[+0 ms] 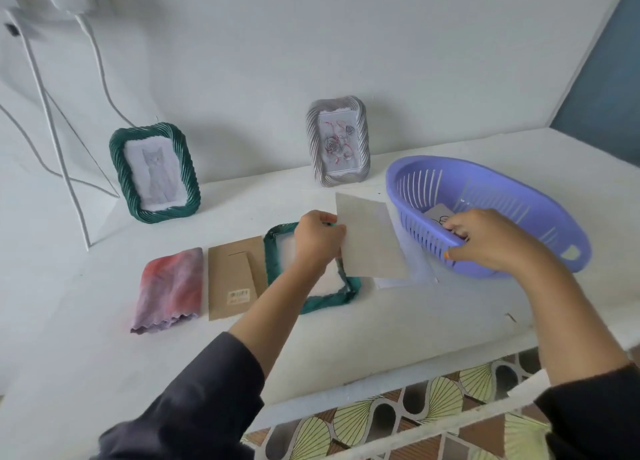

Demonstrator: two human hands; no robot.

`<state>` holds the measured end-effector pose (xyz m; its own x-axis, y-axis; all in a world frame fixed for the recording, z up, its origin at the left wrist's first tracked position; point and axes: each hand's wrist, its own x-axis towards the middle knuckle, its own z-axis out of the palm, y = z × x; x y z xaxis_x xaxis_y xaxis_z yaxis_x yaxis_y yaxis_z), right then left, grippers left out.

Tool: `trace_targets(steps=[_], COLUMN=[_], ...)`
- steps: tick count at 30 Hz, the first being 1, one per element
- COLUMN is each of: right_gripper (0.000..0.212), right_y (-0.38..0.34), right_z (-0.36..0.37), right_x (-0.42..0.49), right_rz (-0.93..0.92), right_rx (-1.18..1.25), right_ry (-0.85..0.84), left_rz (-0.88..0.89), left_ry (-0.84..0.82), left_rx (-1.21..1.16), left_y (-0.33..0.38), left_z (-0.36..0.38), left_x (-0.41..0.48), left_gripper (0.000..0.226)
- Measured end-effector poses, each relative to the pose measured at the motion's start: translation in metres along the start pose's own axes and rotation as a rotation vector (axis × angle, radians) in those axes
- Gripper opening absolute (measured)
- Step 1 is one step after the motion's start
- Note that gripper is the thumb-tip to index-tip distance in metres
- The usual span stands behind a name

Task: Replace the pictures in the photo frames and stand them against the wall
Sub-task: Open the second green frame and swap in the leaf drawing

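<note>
The third frame is being refilled. A green rope-twist photo frame holding a cat drawing (154, 172) and a silver-grey rope-twist frame holding a rose drawing (337, 141) already stand against the far white wall (346, 44). A second green rope-twist frame (273, 252) lies flat and opened at the middle of the white table (104, 338). The left hand (320, 241) hovers over this flat frame and pinches the left edge of a plain grey cardboard sheet (372, 234), holding it up off the table. The right hand (485, 241) reaches into the lilac slotted plastic basket (502, 189) on the right. Its fingers curl down inside by a small white picture card (437, 213) and its thumb is outside the rim, so I cannot tell whether it grips the card or the basket's edge. A brown cardboard backing with a fold-out stand (232, 279) waits just left of the open frame, with a folded pink-and-mauve cloth (169, 286) further left. A white paper sheet (419, 269) lies on the table under the raised cardboard. The next move looks to be lifting the card out and laying it squarely into the frame's opening. The grey sheet and brown backing would then close it up.
</note>
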<state>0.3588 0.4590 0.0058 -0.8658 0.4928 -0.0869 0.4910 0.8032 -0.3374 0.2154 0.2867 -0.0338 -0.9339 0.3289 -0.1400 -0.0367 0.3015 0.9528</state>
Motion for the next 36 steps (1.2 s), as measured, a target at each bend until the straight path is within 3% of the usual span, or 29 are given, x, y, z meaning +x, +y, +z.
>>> trace_targets(steps=[6, 11, 16, 27, 31, 34, 36], right_gripper=[0.034, 0.035, 0.054, 0.042, 0.066, 0.058, 0.042], right_y=[0.004, 0.003, -0.004, -0.015, -0.011, 0.007, 0.022], right_z=[-0.02, -0.022, -0.013, 0.014, 0.002, -0.02, -0.028], right_x=[0.01, 0.019, 0.025, 0.027, 0.03, 0.044, 0.058], right_rz=[-0.105, -0.131, -0.155, -0.153, -0.13, -0.012, 0.073], right_rx=[0.151, 0.214, 0.223, 0.188, 0.265, 0.184, 0.035], right_ry=[0.029, 0.018, 0.017, -0.06, -0.142, -0.083, -0.051], left_rz=[-0.078, -0.112, -0.135, -0.113, -0.082, 0.0, 0.05], left_ry=[-0.031, -0.008, 0.008, -0.002, -0.002, 0.018, 0.039], left_rx=[0.149, 0.237, 0.272, 0.304, 0.403, 0.478, 0.375], left_y=[-0.008, -0.009, -0.01, -0.007, -0.003, 0.005, 0.016], left_z=[0.057, 0.074, 0.08, 0.082, 0.081, 0.077, 0.075], left_x=[0.005, 0.008, 0.006, 0.003, 0.001, -0.001, -0.004], left_gripper=[0.032, 0.035, 0.034, 0.029, 0.009, 0.033, 0.043])
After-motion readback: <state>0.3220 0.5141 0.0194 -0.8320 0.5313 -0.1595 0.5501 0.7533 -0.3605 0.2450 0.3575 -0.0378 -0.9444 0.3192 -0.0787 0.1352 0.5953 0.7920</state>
